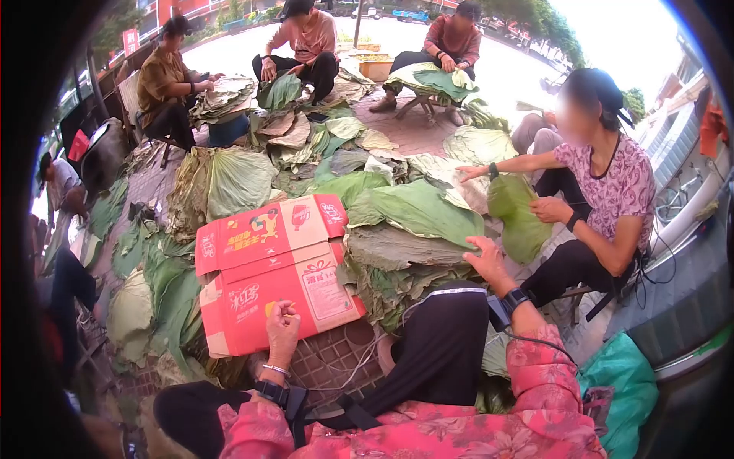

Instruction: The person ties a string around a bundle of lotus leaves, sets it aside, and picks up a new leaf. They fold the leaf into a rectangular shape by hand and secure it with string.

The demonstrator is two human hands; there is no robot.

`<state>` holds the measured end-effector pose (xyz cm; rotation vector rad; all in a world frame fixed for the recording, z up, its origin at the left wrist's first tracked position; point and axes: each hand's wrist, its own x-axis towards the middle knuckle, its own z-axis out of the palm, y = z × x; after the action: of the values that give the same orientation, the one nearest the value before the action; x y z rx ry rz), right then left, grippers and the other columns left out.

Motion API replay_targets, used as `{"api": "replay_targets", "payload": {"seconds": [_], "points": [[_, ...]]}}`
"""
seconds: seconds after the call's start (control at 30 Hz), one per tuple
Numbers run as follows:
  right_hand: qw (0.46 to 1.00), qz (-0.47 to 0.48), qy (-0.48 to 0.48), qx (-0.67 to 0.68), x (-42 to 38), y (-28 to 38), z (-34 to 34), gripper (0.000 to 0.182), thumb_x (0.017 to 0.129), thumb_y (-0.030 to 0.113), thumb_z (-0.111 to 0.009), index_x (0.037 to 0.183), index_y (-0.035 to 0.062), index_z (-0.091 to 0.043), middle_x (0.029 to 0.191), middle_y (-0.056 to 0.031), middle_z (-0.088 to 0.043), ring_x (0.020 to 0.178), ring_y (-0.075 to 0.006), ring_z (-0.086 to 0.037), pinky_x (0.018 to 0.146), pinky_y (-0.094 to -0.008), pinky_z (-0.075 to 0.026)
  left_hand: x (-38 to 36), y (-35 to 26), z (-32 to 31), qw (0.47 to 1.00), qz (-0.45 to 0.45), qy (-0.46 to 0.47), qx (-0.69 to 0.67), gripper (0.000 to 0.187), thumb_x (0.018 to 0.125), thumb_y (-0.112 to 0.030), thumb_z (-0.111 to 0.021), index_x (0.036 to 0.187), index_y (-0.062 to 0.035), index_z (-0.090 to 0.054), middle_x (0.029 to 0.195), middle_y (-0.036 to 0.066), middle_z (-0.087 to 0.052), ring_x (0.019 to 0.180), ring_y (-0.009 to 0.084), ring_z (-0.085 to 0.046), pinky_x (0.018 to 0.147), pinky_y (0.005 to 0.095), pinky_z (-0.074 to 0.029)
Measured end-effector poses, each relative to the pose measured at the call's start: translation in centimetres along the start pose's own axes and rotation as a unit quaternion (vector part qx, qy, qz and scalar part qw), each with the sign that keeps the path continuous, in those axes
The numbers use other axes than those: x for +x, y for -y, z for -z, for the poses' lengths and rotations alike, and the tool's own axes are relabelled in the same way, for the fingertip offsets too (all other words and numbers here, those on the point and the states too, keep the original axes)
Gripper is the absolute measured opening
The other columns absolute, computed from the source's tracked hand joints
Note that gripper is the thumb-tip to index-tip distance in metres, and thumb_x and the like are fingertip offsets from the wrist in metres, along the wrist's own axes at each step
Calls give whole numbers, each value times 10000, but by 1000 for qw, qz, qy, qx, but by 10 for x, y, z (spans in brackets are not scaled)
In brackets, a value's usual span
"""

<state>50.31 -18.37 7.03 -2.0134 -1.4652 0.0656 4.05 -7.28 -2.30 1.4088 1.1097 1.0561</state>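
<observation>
A flattened red cardboard box (264, 279) with printed drinks graphics lies in front of me. My left hand (283, 330) is over its lower edge, fingers curled together, with a small yellow bit showing at the fingertips; what they grip I cannot tell. To the right of the box, a pile of dried lotus leaves (405, 249) rises near my knee, topped by a large green lotus leaf (417, 208). My right hand (489, 264) reaches to the right end of this pile, fingers spread apart, fingertips close to the leaf edges.
On the right, a seated person (604, 176) holds a green leaf (518, 218) and stretches an arm over the pile. Three more people sit at the back with leaf stacks (225, 99). Leaves cover the ground at left (164, 283). A teal bag (623, 390) sits at lower right.
</observation>
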Motion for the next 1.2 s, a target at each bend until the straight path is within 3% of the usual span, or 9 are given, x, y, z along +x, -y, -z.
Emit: {"api": "replay_targets", "payload": {"seconds": [0.13, 0.27, 0.3, 0.43, 0.67, 0.8, 0.87, 1.0, 1.2], "points": [[994, 60, 5, -87, 17, -21, -21, 337, 668, 172, -684, 974, 46, -616, 1007, -144, -595, 985, -305, -522, 895, -388, -406, 1, 2, -1, 1000, -4, 12, 27, 311, 774, 31, -539, 1078, -10, -487, 871, 32, -507, 644, 47, -504, 580, 172, -438], [957, -17, 94, -273, 41, -15, -25, 214, 771, 221, -566, 944, 116, -638, 860, -76, -636, 973, -287, -518, 775, -430, -405, 0, 1, -1, 1000, 4, 4, 13, 308, 770, 30, -547, 1071, -7, -491, 860, 29, -506, 644, 48, -491, 583, 176, -432], [958, 28, 41, -283, 50, -29, -31, 172, 810, 227, -508, 893, 142, -632, 811, -76, -644, 908, -307, -557, 728, -443, -389, 0, -1, -1, 1000, 7, 0, 12, 310, 765, 31, -555, 1066, -9, -493, 856, 26, -502, 648, 49, -477, 592, 181, -428], [981, 22, -72, -179, 117, -17, -9, 186, 877, 235, -450, 882, 73, -541, 816, -191, -611, 769, -392, -579, 680, -483, -452, 5, -5, 1, 1000, 15, -6, -1, 309, 762, 29, -562, 1061, -6, -494, 852, 26, -506, 660, 56, -471, 608, 192, -433], [953, 219, -200, -56, 175, 161, 43, 145, 904, 216, -463, 876, 84, -513, 717, -166, -586, 686, -364, -579, 573, -432, -447, 28, -29, 7, 993, 40, -19, -111, 291, 824, -41, -556, 1107, -16, -495, 896, 55, -552, 748, 85, -553, 619, 214, -461], [892, 407, -159, -117, 97, 257, -44, 50, 828, 132, -515, 850, 88, -507, 629, -90, -550, 593, -269, -583, 527, -370, -459, 34, -52, 37, 967, 135, -6, -217, 461, 896, -383, -522, 1204, -44, -469, 1007, 94, -583, 859, 141, -586, 649, 269, -470], [885, 462, -19, -54, 55, 263, -102, 91, 761, 76, -540, 851, 79, -528, 682, -93, -553, 596, -265, -571, 519, -365, -459, 41, -51, 48, 938, 147, -10, -313, 607, 862, -512, -501, 1249, -52, -421, 1041, 93, -572, 908, 172, -574, 668, 303, -469], [880, 448, 151, -43, -25, 259, -197, 59, 744, 71, -531, 791, 81, -497, 654, -87, -543, 629, -261, -585, 545, -354, -469, 48, -14, 82, 900, 150, -68, -404, 837, 766, -658, -530, 1317, -62, -325, 1098, 104, -541, 1004, 223, -538, 699, 357, -469], [844, 512, 158, 33, -60, 290, -222, 74, 735, 89, -533, 802, 78, -505, 690, -78, -546, 641, -252, -580, 560, -347, -475, 47, -14, 97, 952, 179, -151, -198, 688, 716, -392, -744, 1198, -16, -429, 902, 91, -590, 599, 139, -568, 443, 237, -417]]}}
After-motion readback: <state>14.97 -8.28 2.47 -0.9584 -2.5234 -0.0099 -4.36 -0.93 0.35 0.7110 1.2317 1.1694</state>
